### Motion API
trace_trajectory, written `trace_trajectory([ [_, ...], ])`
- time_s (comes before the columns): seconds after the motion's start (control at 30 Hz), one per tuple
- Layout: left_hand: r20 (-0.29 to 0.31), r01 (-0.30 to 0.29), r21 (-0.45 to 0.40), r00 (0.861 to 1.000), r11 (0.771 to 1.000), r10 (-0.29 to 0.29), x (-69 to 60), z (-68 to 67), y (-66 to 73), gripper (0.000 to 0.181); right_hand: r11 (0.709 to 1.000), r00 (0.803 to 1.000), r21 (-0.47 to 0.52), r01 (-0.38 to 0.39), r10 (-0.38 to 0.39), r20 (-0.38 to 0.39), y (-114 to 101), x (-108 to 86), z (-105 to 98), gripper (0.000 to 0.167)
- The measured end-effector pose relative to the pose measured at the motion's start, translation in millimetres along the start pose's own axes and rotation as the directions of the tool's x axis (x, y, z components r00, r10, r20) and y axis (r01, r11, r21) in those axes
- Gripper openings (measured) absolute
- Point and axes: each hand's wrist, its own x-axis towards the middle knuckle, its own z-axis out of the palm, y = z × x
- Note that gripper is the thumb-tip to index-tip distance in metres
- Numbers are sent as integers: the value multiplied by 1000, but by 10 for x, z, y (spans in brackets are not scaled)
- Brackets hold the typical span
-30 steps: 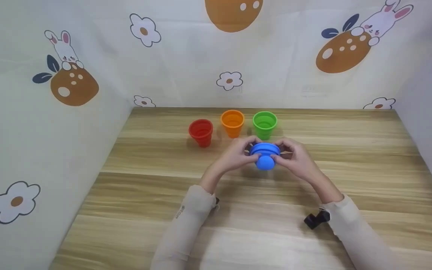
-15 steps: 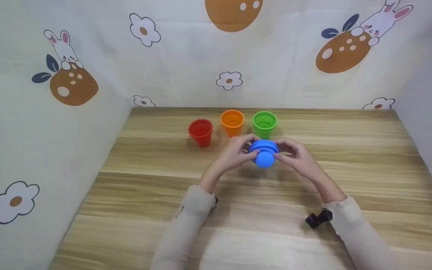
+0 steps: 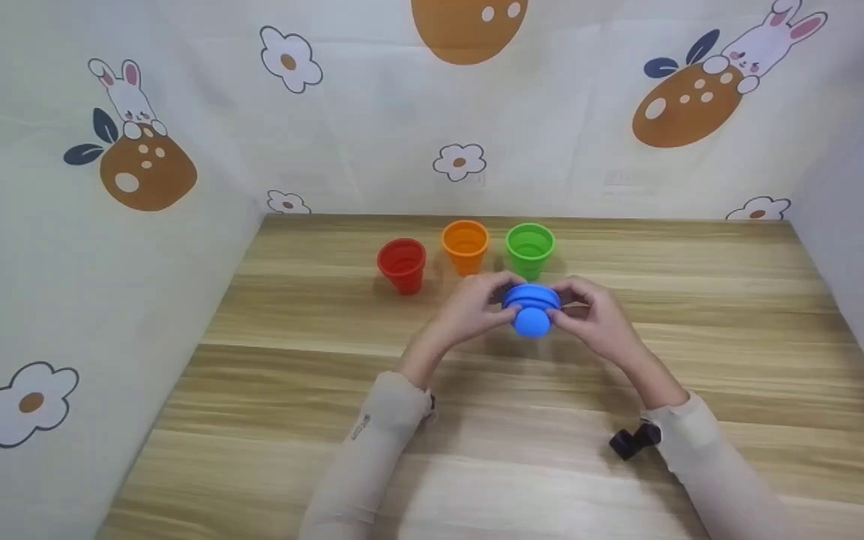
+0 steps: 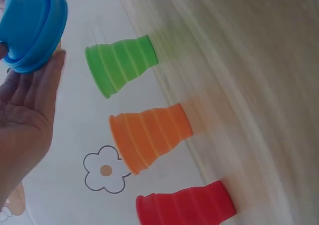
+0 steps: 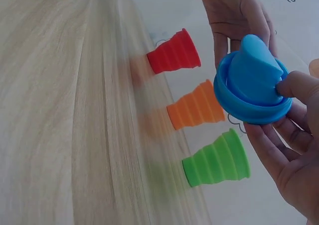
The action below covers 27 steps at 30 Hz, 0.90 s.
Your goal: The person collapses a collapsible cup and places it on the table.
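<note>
A blue ribbed cup (image 3: 532,296), partly folded into itself, is held off the table between both hands, its small round base facing the head camera. The left hand (image 3: 477,306) grips its left side, thumb by the base and fingers behind the rim. From the right, the right hand (image 3: 598,319) pinches it the same way. In the right wrist view the blue cup (image 5: 254,85) has a wide rim around a tilted, bent middle. In the left wrist view the left palm (image 4: 27,120) lies beside the blue cup (image 4: 32,31).
Behind the hands, a red cup (image 3: 402,266), an orange cup (image 3: 466,247) and a green cup (image 3: 529,250) stand upright on the wooden table (image 3: 312,315). The green one is closest to the fingers. A patterned wall (image 3: 372,112) rises behind them.
The blue cup and both hands rose slightly and tilted, then came back down a little. Both hands have kept their grip; the three standing cups have not moved.
</note>
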Motion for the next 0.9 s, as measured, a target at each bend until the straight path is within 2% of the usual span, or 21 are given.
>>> trace_trajectory([
  [0.17,1,-26,139,1000,990,26,1,-15,47,36,997,1000,-82,6,-7,-3,-5,-1,11,26],
  [0.3,-27,-47,168,998,985,52,3,-16,42,33,998,1000,-62,14,-14,5,-5,-2,11,28],
  [0.47,-55,-51,131,997,990,59,0,-21,18,29,999,999,31,24,-25,28,47,4,-6,31],
  [0.7,-98,-39,25,994,999,41,-7,-36,-6,28,985,997,171,-21,8,80,111,4,-49,36],
  [0.9,-120,-57,7,991,998,57,-1,-30,-28,28,969,995,242,-48,26,94,110,-1,-65,40],
])
